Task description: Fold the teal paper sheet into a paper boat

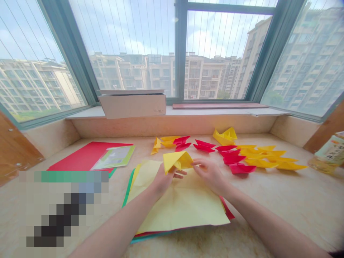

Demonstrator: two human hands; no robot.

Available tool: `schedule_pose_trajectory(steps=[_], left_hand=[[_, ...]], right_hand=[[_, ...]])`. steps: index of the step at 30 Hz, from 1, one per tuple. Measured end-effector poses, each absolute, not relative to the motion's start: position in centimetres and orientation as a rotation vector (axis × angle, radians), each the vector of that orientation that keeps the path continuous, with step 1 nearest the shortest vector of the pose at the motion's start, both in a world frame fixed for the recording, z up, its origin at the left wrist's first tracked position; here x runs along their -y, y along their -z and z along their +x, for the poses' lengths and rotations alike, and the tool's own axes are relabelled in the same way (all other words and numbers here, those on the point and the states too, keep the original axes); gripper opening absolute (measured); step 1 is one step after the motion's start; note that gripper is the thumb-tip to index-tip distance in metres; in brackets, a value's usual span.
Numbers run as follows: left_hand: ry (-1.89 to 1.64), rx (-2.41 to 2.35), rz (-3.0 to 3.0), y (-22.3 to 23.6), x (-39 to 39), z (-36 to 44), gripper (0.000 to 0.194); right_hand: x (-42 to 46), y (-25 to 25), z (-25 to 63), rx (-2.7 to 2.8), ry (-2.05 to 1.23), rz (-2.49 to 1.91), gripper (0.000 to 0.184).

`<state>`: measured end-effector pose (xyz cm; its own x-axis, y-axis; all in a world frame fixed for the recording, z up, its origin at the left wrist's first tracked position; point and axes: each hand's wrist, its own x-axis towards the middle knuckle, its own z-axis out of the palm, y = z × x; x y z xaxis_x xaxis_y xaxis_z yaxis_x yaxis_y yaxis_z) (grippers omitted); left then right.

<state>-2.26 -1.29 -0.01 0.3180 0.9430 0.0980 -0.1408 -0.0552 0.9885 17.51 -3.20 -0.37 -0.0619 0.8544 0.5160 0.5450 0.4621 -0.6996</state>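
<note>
From my remote seat, I see the left hand point(164, 182) gripping a yellow folded paper point(172, 160) from below, fingers partly curled beneath it, while the right hand point(209, 173) pinches its right edge. I have the piece above a stack of coloured sheets point(177, 208), pale yellow on top, on the bench point(282, 215). Beyond lie red boat-shaped folds point(238, 159) and yellow boat-shaped folds point(271, 157) (another yellow one point(225, 138) sits nearer the window ledge point(193, 111)).
</note>
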Motion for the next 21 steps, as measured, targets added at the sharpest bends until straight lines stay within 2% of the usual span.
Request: schedule_pose_trajectory(steps=[8, 12, 17, 21], left_hand=[[-1.025, -0.865, 1.315, 0.1, 1.8, -1.7, 0.050], [-1.082, -0.893, 1.342, 0.0, 1.8, -1.8, 0.051], [-1.305, -0.804, 1.341, -0.2, 1.8, -2.2, 0.043], [-1.344, -0.791, 1.254, 0.4, 1.4, -2.3, 0.041]], right_hand=[[3.7, -0.2, 17.6, 1.925, 0.075, -1.309, 0.008], [3.9, -0.4, 17.3, 2.046, 0.260, -1.261, 0.011], [4.0, -0.3, 17.0, 2.161, 0.207, -1.098, 0.015], [4.3, -0.6, 17.0, 2.113, 0.241, -1.043, 0.014]])
